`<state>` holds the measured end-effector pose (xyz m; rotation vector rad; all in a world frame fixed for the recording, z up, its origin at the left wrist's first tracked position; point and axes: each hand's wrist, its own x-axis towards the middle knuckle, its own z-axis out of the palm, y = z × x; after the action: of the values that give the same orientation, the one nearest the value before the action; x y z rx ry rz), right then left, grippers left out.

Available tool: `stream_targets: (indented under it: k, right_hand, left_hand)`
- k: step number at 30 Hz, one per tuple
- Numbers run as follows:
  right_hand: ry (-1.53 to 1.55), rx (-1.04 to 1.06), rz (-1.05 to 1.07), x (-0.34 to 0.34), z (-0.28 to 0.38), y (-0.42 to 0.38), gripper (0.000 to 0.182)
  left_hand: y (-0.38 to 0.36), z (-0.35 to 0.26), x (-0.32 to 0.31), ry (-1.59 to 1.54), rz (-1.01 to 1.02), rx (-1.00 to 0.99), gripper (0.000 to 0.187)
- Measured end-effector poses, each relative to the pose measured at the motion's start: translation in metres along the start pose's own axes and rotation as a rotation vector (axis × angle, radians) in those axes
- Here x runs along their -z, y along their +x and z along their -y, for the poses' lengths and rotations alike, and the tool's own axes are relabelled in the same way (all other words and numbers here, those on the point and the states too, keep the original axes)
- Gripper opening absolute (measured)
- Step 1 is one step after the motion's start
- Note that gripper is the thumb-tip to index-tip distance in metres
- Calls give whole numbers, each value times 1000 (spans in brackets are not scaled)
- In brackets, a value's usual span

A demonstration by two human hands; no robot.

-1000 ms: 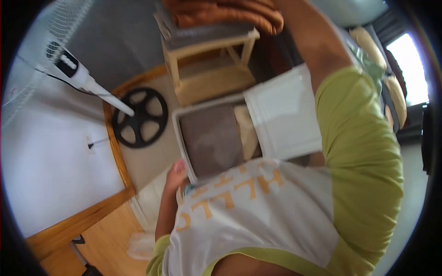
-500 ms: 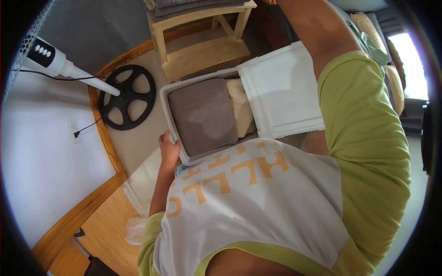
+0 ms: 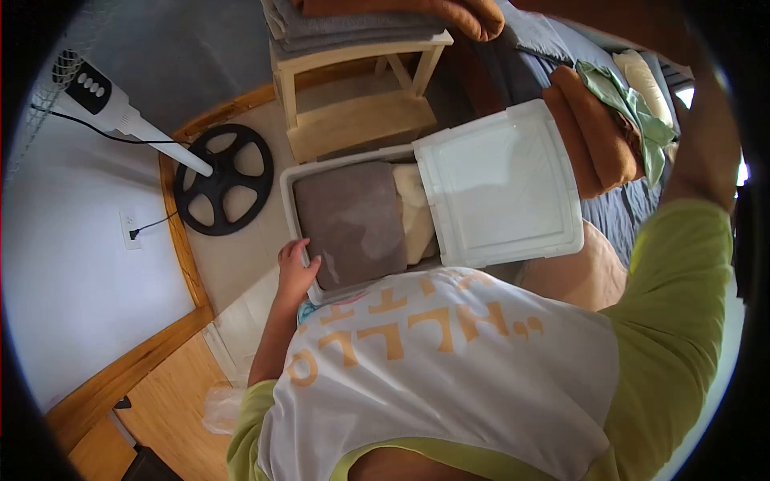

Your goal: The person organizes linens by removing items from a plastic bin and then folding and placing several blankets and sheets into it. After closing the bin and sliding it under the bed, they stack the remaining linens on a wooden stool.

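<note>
My left hand point(image 3: 297, 271) rests at the near left corner of a white plastic storage box point(image 3: 286, 192), its fingers and thumb closed over the rim. Inside the box lies a folded grey-brown towel point(image 3: 349, 224), with a cream cloth point(image 3: 415, 210) beside it. The white lid point(image 3: 501, 188) leans over the box's right side. My right arm point(image 3: 706, 152) reaches up and across the top right; its hand is out of view. A rust-brown towel point(image 3: 473, 18) hangs over folded grey towels point(image 3: 353, 32) on a wooden step stool point(image 3: 361, 136).
Folded rust-brown towels point(image 3: 593, 136) and a green cloth point(image 3: 634, 104) lie on the bed point(image 3: 622, 204) at right. On the left, a fan's black round base point(image 3: 224, 178) stands by the wall, its cord running to an outlet point(image 3: 130, 228). A clear plastic bag point(image 3: 222, 409) sits lower left.
My right arm has swung outward to the right, and its hand has left the view. A rust-brown towel now shows above the stool. My left hand stays at the box rim.
</note>
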<state>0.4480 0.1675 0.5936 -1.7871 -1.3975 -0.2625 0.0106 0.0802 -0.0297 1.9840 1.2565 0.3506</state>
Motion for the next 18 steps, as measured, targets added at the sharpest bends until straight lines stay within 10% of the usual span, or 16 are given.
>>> stream_targets:
  k: [11, 13, 18]
  right_hand:
    - [462, -629, 437, -2, -92, -253, 53]
    - [661, -723, 532, -55, -108, -297, 55]
    - [989, -880, 735, -140, -135, -367, 51]
  left_hand:
    - [79, -130, -21, -881, 651, -139, 86]
    - [90, -126, -61, -1439, 732, -12, 91]
    - [103, -52, -82, -1619, 800, 330, 83]
